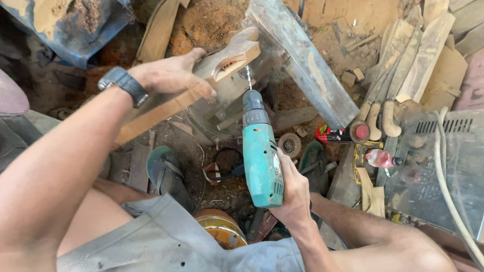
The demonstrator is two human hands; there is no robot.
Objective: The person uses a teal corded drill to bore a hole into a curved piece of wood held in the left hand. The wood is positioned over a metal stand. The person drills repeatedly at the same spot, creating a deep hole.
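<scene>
My left hand (174, 75) grips a carved wooden piece (233, 56) fixed on a long wooden plank (151, 113), holding it tilted up in front of me. A dark wristwatch (123, 83) sits on that wrist. My right hand (292, 189) is wrapped around the handle of a teal electric drill (259, 156), pointing away from me. The drill bit (247, 79) touches the underside of the carved piece, where a notch shows.
A long metal blade-like bar (302, 63) leans at the upper centre. Wooden offcuts and knife-shaped handles (398, 75) pile at the right, beside a red-capped can (343, 133) and a small bottle (380, 158). Sandals (166, 171) and sawdust cover the floor; a yellow tin (222, 229) stands between my knees.
</scene>
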